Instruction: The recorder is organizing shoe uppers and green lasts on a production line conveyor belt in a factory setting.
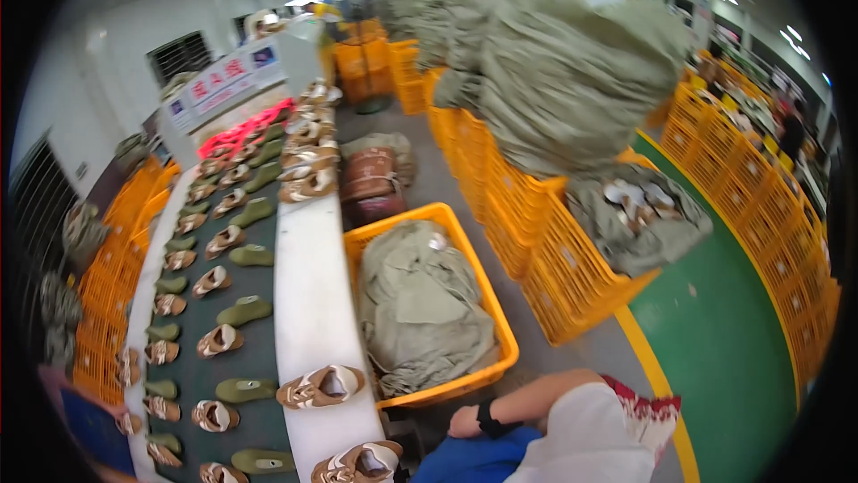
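Seemingly, waiting is the step in hand; taking shoes (315, 389) would be calling for reaching left. Uncountably blurred ones are lining the belt (266, 349); two near ones are sitting on the white surface (322, 304); one crate (490, 297) is standing beside it. The right hand (466, 422) is curling, its grip unclear; the left hand isn't showing.

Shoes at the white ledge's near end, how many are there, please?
2: one shoe left of the crate, another shoe nearer, cut by the lower edge; more may be hidden beyond.
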The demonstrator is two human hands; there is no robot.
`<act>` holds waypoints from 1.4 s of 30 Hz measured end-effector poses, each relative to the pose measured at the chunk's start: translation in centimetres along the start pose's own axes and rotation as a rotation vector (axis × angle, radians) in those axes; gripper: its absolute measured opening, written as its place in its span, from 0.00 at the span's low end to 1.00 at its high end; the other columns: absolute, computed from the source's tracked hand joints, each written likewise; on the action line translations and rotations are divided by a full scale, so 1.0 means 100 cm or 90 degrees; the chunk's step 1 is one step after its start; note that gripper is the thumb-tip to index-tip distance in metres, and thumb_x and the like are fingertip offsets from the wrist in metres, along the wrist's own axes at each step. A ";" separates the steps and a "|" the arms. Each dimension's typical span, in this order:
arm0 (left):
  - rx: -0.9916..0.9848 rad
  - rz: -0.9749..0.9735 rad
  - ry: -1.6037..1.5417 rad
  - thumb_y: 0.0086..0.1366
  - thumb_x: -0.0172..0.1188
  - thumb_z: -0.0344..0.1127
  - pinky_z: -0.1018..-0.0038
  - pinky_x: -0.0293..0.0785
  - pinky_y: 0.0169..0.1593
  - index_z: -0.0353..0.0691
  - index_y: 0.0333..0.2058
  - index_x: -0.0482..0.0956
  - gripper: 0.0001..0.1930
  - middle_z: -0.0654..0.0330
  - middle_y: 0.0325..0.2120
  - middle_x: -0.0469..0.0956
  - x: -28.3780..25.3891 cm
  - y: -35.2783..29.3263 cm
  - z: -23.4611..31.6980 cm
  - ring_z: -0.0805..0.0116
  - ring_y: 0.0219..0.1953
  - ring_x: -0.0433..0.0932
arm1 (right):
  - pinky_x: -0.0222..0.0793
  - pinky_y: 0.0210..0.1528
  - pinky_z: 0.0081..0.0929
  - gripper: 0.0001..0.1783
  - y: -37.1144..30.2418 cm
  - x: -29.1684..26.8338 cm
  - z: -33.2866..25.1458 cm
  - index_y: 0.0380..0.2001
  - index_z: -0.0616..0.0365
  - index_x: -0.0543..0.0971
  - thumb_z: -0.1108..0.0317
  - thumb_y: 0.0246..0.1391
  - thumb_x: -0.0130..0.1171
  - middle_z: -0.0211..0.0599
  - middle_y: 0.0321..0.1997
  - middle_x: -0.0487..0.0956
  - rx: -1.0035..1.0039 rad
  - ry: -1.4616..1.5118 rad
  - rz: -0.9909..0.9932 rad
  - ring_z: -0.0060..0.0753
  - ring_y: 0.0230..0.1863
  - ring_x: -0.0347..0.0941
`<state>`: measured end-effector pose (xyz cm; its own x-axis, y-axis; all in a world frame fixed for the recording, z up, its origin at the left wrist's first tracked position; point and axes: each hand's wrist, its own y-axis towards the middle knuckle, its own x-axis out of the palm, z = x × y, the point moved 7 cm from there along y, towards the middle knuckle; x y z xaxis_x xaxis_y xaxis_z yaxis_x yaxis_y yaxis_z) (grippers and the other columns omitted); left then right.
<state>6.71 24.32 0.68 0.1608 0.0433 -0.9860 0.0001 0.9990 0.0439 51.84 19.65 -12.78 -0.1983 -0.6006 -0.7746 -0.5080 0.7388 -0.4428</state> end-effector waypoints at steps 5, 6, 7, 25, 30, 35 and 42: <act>0.114 0.000 0.024 0.58 0.53 0.51 0.57 0.65 0.51 0.40 0.44 0.75 0.22 0.45 0.43 0.73 -0.009 0.023 0.019 0.46 0.46 0.69 | 0.67 0.31 0.47 0.19 -0.011 0.011 0.011 0.51 0.50 0.68 0.62 0.56 0.42 0.47 0.27 0.76 0.095 0.112 -0.002 0.54 0.32 0.74; 0.127 0.004 0.024 0.58 0.53 0.51 0.57 0.65 0.51 0.40 0.44 0.75 0.22 0.45 0.43 0.73 -0.010 0.024 0.021 0.46 0.46 0.69 | 0.67 0.31 0.46 0.20 -0.012 0.010 0.005 0.53 0.48 0.66 0.64 0.56 0.43 0.47 0.28 0.76 0.078 0.099 -0.011 0.53 0.32 0.74; 0.137 0.009 0.023 0.58 0.53 0.51 0.58 0.65 0.51 0.40 0.44 0.75 0.22 0.45 0.43 0.73 -0.009 0.025 0.022 0.46 0.46 0.69 | 0.68 0.30 0.46 0.22 -0.013 0.008 -0.001 0.55 0.46 0.64 0.65 0.55 0.43 0.47 0.29 0.76 0.062 0.084 -0.022 0.53 0.33 0.74; 0.248 0.102 -0.077 0.58 0.55 0.48 0.58 0.67 0.49 0.38 0.41 0.76 0.20 0.45 0.41 0.73 0.009 -0.022 0.035 0.45 0.45 0.70 | 0.67 0.30 0.44 0.21 -0.053 0.030 -0.054 0.55 0.46 0.66 0.63 0.58 0.40 0.48 0.28 0.75 0.104 0.004 -0.039 0.52 0.31 0.74; 0.297 0.118 -0.083 0.57 0.55 0.47 0.58 0.67 0.49 0.38 0.40 0.76 0.19 0.45 0.41 0.73 0.000 -0.033 0.044 0.45 0.44 0.71 | 0.67 0.29 0.44 0.21 -0.062 0.053 -0.058 0.56 0.45 0.65 0.64 0.57 0.40 0.49 0.27 0.74 0.147 0.022 -0.008 0.52 0.30 0.74; 0.343 0.134 -0.076 0.57 0.56 0.46 0.58 0.68 0.48 0.37 0.39 0.77 0.19 0.45 0.40 0.73 -0.014 -0.041 0.050 0.45 0.44 0.71 | 0.67 0.29 0.44 0.20 -0.073 0.056 -0.068 0.54 0.47 0.66 0.63 0.60 0.38 0.49 0.27 0.74 0.180 0.076 -0.013 0.52 0.29 0.74; 0.358 0.142 -0.128 0.57 0.57 0.42 0.58 0.67 0.51 0.38 0.40 0.76 0.16 0.45 0.44 0.72 -0.037 -0.049 0.067 0.47 0.46 0.70 | 0.66 0.38 0.43 0.29 -0.094 0.061 -0.073 0.41 0.63 0.75 0.49 0.62 0.33 0.54 0.27 0.75 0.259 0.231 0.016 0.55 0.32 0.73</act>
<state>12.77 19.26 5.16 0.3993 0.1934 -0.8962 0.4550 0.8068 0.3769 49.30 6.87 -10.05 -0.5192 -0.5952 -0.6134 -0.1478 0.7694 -0.6215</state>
